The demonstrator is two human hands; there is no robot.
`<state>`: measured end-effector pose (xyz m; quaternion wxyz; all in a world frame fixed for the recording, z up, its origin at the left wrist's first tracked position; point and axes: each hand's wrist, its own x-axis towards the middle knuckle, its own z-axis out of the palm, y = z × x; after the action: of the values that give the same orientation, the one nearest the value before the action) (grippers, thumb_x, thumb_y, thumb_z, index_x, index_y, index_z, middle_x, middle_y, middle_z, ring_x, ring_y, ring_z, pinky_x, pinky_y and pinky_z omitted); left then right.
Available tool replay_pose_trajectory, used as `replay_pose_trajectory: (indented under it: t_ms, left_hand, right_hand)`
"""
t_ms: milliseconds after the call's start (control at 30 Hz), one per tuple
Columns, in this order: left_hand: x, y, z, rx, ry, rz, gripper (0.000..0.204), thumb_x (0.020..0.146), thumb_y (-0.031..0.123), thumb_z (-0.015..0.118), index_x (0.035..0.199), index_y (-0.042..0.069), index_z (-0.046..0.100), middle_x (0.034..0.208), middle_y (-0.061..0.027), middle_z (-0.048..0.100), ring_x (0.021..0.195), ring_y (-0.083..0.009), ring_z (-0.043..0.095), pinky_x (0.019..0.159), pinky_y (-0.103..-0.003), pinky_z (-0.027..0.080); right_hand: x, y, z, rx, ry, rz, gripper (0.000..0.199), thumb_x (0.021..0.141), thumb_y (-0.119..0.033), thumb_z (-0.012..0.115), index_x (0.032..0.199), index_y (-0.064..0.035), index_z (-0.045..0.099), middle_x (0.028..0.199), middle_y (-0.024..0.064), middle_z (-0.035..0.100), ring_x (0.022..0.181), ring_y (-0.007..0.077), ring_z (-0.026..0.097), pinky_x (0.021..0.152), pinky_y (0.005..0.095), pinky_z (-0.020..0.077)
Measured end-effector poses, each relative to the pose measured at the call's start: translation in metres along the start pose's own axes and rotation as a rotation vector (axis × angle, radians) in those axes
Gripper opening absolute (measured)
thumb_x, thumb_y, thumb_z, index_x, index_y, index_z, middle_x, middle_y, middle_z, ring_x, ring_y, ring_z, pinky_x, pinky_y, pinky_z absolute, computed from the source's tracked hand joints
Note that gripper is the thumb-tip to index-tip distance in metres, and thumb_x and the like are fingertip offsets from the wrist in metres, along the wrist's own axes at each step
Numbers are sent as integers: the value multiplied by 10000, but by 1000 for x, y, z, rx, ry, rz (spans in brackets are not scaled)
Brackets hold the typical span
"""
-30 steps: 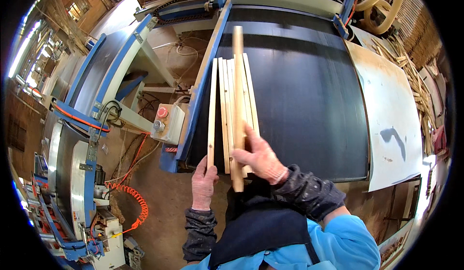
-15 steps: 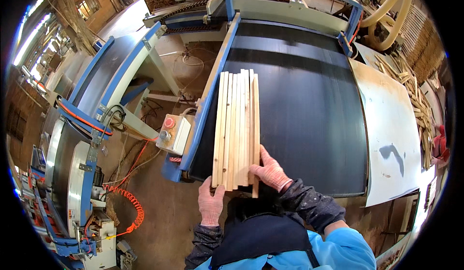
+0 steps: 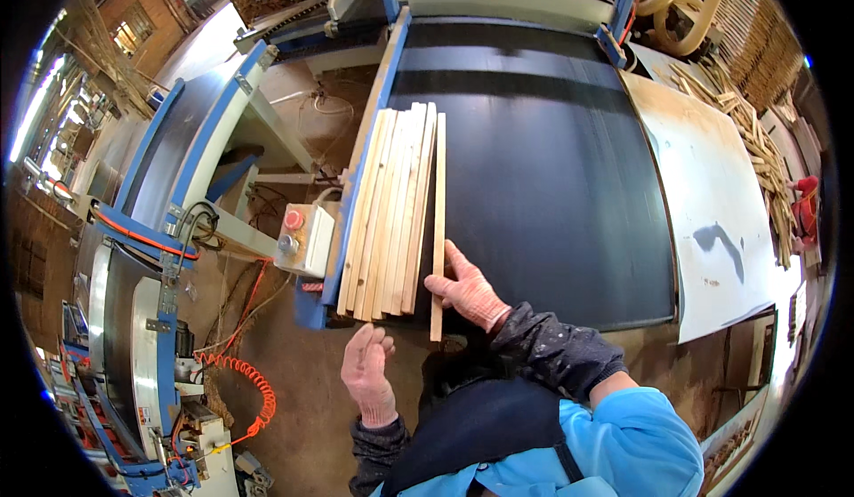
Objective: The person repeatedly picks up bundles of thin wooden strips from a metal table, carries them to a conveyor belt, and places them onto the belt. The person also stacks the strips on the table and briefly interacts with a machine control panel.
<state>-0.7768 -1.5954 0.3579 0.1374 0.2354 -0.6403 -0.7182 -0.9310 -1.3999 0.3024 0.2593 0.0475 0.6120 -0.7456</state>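
Note:
Several pale wooden strips (image 3: 388,212) lie side by side on the black conveyor belt (image 3: 551,186), along its left rail. One separate wooden strip (image 3: 439,186) stands apart on their right, with a narrow gap that widens toward me. My gloved right hand (image 3: 476,297) pinches this strip near its close end, thumb on the left and fingers on the right. The strip's near end sticks out past the belt's edge. My gloved left hand (image 3: 369,374) is just below the near ends of the grouped strips, fingers loosely bent and apart, holding nothing.
Left of the belt runs a blue rail (image 3: 374,132) with a control box (image 3: 305,239) bearing a red button. A pale sheet (image 3: 703,221) adjoins the belt's right side, with scrap wood (image 3: 756,150) beyond. An orange coiled hose (image 3: 258,399) hangs at lower left.
The grouped strips have shifted left against the rail, and one strip has come apart from them in my right hand. My left hand has let go of the near ends and drawn back.

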Motion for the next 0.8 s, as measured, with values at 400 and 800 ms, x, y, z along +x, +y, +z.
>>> replay_pose_trajectory:
  t_ms: [400, 800]
  left_hand:
    - [22, -35, 138, -167, -625, -525, 635, 1170, 247, 607, 1683, -55, 388, 1487, -151, 659, 1283, -190, 672, 1084, -343, 560]
    - [9, -51, 197, -196, -823, -578, 587, 1127, 142, 643, 1658, -17, 453, 1412, -61, 641, 1230, -144, 621, 1118, -319, 501]
  right_hand:
    - [-111, -1, -85, 916, 126, 167, 487, 1115, -326, 557, 1501, -32, 585, 1155, 184, 762, 897, 252, 765, 802, 396, 664]
    - [-168, 50, -107, 1160, 141, 343, 403, 1129, -426, 598, 1261, -69, 732, 933, 116, 748, 689, 229, 713, 598, 347, 581]
